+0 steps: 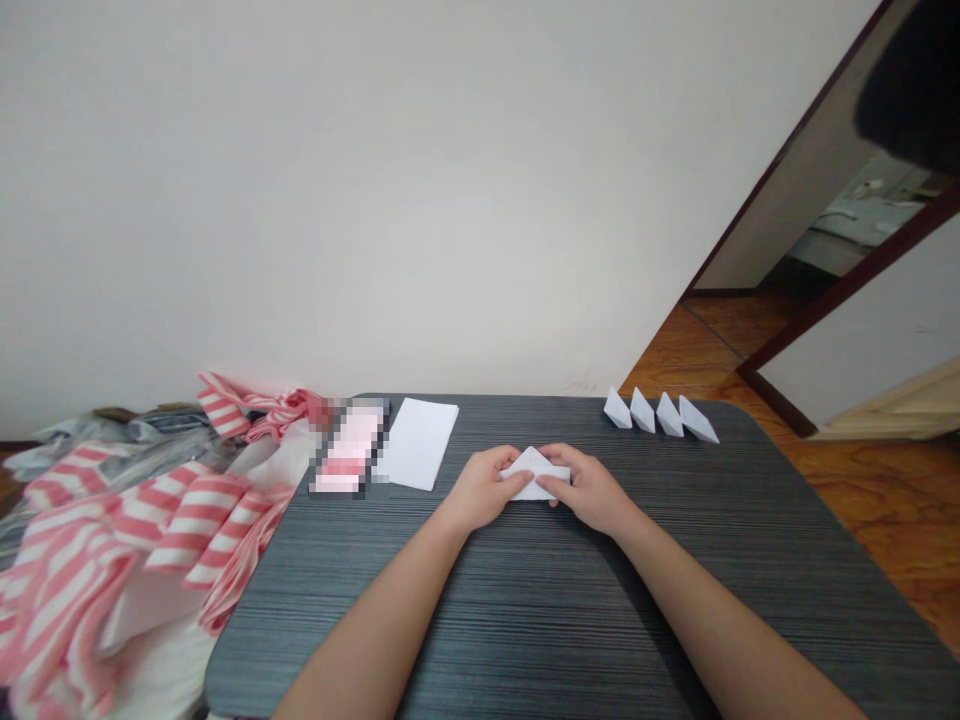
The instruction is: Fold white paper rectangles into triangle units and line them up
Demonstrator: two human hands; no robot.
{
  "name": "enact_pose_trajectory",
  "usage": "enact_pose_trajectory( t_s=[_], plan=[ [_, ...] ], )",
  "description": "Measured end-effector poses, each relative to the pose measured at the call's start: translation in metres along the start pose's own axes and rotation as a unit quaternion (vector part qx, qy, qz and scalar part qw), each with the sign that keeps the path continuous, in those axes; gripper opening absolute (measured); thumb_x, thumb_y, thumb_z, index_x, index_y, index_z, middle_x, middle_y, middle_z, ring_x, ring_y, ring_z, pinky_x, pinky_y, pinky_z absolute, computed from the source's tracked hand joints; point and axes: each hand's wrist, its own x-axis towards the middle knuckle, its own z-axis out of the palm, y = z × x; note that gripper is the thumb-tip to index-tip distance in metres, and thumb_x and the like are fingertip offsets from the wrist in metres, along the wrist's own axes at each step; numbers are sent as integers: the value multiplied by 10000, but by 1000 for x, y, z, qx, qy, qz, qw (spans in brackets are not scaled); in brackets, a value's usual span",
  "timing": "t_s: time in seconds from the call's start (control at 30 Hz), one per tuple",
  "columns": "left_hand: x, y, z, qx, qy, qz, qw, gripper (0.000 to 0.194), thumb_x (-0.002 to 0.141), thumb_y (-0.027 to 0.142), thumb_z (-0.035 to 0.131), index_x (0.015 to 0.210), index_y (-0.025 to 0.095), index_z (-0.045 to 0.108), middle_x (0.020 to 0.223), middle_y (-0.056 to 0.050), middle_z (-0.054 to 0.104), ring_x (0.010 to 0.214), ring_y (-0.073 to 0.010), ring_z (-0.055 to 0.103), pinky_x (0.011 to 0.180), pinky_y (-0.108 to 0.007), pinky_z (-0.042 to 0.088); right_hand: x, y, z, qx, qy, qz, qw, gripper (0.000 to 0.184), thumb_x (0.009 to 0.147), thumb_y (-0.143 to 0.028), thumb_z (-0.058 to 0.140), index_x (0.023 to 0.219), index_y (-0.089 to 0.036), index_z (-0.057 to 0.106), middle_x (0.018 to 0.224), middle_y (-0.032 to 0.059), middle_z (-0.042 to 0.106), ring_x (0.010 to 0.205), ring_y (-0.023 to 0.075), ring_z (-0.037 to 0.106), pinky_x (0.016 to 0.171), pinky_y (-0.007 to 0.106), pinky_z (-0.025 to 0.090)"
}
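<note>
Red-and-white striped cloth (187, 515) lay heaped left of a dark bench (536, 625), where a pixelated object (351, 448) sat just beside white paper (421, 445). Near mid-bench, a person's left hand (484, 487) pinched one side of a small folded paper (533, 466), its thumb on the near face; the right hand (590, 490) gripped the other side likewise. Whether the paper touched the surface was unclear. Uneven thumb pressure might have skewed its crease, and a slackened grip could have let folds spring open. Farther right, four folded pieces (669, 416) sat in a row.
</note>
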Motion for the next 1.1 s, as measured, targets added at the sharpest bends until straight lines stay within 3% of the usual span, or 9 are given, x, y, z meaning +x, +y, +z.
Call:
enact_pose_trajectory(
  t_s=[0.13, 0.37, 0.5, 0.8, 1.1],
  plan=[
    [0, 1, 0, 4, -4, 2, 1000, 248, 788, 364, 519, 853, 145, 615, 747, -12, 608, 668, -129, 522, 583, -213, 358, 0, -4, -1, 13, -4, -13, 1000, 277, 771, -267, 578, 1038, -195, 565, 898, 37, 650, 705, 160, 613, 602, 249, 472],
    [-1, 0, 0, 36, -5, 19, 999, 236, 788, 355, 520, 844, 145, 613, 733, -5, 604, 644, -119, 503, 566, -209, 341, 0, -7, -3, -1, -32, 33, 999, 162, 771, -315, 584, 845, -171, 589, 659, -9, 615, 531, 136, 587, 509, 226, 431],
    [-1, 0, -1, 53, -15, 26, 998, 243, 794, 361, 513, 854, 150, 617, 736, -5, 606, 635, -115, 497, 558, -207, 333, 0, -8, -5, -31, -43, 34, 998, 202, 795, -360, 559, 748, -166, 590, 583, -14, 605, 531, 137, 574, 518, 221, 403],
    [-1, 1, -2, 72, -20, 33, 997, 232, 808, 347, 492, 854, 156, 616, 733, 1, 604, 643, -113, 501, 570, -207, 334, -1, -9, -6, -43, -51, 32, 997, 205, 805, -343, 545, 735, -155, 588, 563, -7, 616, 519, 126, 545, 510, 209, 373],
    [0, -1, -3, 31, -9, 28, 999, 221, 807, 350, 506, 853, 155, 601, 753, 3, 606, 669, -116, 517, 591, -207, 356, -2, -7, -5, -5, -52, 64, 997, 202, 820, -330, 510, 728, -161, 572, 525, -6, 631, 389, 87, 453, 393, 184, 307]
  ],
)
